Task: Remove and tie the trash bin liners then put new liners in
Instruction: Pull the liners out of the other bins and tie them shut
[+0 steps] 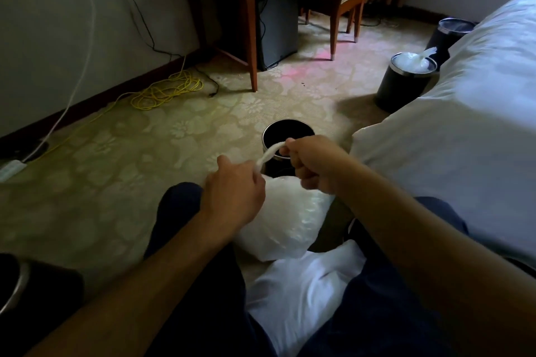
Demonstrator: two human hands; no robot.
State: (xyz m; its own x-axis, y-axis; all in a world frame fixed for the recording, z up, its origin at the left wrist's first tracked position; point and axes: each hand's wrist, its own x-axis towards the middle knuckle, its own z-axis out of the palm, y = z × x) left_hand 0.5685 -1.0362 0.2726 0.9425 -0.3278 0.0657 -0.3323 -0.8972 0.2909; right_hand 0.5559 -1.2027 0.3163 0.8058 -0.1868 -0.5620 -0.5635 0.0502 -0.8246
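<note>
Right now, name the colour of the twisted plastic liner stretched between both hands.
White, slightly translucent; the twisted plastic liner shows best in the head view.

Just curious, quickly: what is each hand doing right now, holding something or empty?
Left hand: closed, gripping the twisted neck of the white bag liner.
Right hand: closed, gripping the other end of that neck.

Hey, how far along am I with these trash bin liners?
Done: the white bag is out, and the bin in front stands bare inside. In hand: the left hand and right hand grip the bag's twisted neck; no finished knot shows. Left: tying it off, relining that bin, and probably the bin by the bed, which holds a crumpled white liner.
</note>
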